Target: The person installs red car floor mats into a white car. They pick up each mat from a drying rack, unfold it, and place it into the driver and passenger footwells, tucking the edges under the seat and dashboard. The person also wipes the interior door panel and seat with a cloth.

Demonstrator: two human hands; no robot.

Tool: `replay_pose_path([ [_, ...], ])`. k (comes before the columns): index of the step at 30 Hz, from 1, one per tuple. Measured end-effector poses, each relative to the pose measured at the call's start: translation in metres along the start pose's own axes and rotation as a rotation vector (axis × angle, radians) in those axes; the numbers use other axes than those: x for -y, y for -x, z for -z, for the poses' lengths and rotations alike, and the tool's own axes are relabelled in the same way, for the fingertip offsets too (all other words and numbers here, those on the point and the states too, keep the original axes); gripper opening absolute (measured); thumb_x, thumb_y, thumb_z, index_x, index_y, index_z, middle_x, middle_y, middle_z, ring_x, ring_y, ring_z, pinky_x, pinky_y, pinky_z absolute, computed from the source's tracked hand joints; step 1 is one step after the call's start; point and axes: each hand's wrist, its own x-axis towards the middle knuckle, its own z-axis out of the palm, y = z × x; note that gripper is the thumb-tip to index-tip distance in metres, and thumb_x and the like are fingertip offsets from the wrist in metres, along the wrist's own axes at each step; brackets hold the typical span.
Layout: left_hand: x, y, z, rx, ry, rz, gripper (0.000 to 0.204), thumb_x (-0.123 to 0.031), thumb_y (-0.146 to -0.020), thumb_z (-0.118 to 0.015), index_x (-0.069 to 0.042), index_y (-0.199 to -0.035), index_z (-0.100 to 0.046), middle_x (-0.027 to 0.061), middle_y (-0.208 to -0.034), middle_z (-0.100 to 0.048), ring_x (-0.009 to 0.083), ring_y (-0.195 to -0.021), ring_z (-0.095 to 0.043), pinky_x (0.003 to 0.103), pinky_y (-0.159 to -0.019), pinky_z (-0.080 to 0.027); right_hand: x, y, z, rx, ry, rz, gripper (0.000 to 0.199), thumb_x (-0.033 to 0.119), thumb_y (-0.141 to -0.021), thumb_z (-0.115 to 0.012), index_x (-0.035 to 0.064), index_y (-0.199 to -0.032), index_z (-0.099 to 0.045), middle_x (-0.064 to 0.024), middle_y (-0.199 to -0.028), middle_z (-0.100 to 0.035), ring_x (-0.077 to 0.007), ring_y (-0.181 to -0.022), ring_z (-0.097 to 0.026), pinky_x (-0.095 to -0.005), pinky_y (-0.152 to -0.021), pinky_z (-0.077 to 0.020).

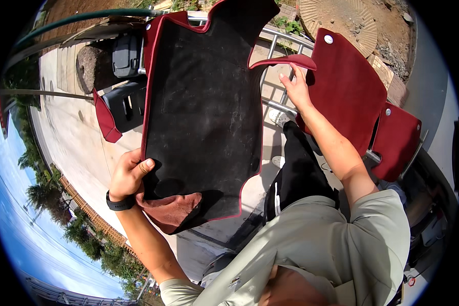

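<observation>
Left hand (130, 176), as I watch remotely, is closed on the lower left edge of the large red-trimmed mat (204, 117), thumb over its black face, probably steadying that side. Just beside it hangs a brown flap or cloth (173, 210); I can't tell which. The mat spreads between my hands. Right hand (297, 92) meets its curled edge, seemingly propping it; whether it pinches, I can't tell. Farther right, red mats (347, 97) rest over metal rails (280, 106), apparently for support.
</observation>
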Motion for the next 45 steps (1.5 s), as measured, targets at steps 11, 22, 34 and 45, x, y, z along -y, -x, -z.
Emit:
replay_pose_path([
  [11,0.11,-0.051,-0.005,-0.109,0.254,0.144,0.03,-0.01,-0.099,-0.057,0.006,-0.124,-0.06,0.0071,-0.111,-0.068,0.0156,-0.098,-0.064,0.029,-0.092,-0.049,-0.113,0.221,-0.073,0.793,-0.225,-1.112,0.097,0.058,-0.091,-0.063,0.0103,-0.159,-0.012,-0.0221,-0.158,-0.03,-0.0387,-0.145,-0.031,-0.0556,-0.112,-0.0303],
  [22,0.035,0.004,-0.094,-0.203,-1.015,-0.01,0.021,-0.019,-0.09,-0.065,0.0,-0.099,-0.065,0.008,-0.082,-0.069,0.0303,-0.072,-0.066,0.039,-0.064,-0.051,0.017,0.142,-0.071,0.837,-0.578,-0.747,0.082,0.052,-0.1,-0.051,0.015,-0.16,-0.01,-0.0121,-0.159,-0.03,-0.0291,-0.143,-0.035,-0.0492,-0.113,-0.0306],
  [34,0.091,-0.025,-0.31,-0.211,-1.271,-0.348,0.039,-0.014,-0.081,-0.057,0.0,-0.117,-0.066,0.0027,-0.07,-0.065,0.0168,-0.06,-0.065,0.035,-0.042,-0.047,0.129,0.102,0.064,0.398,-0.564,-0.396,0.031,0.006,-0.097,-0.055,-0.0048,-0.126,-0.058,-0.0127,-0.119,-0.066,-0.021,-0.103,-0.065,-0.0367,-0.093,-0.0525],
  [45,0.02,0.013,-0.246,-0.435,-1.332,-0.366,0.055,-0.013,-0.076,-0.061,-0.003,-0.13,-0.061,0.0016,-0.07,-0.057,0.0154,-0.061,-0.061,0.034,-0.048,-0.049,0.233,0.065,0.056,0.541,-0.563,-0.036,0.036,0.001,-0.091,-0.058,-0.0037,-0.127,-0.057,-0.0088,-0.12,-0.066,-0.017,-0.106,-0.063,-0.0339,-0.097,-0.0483],
])
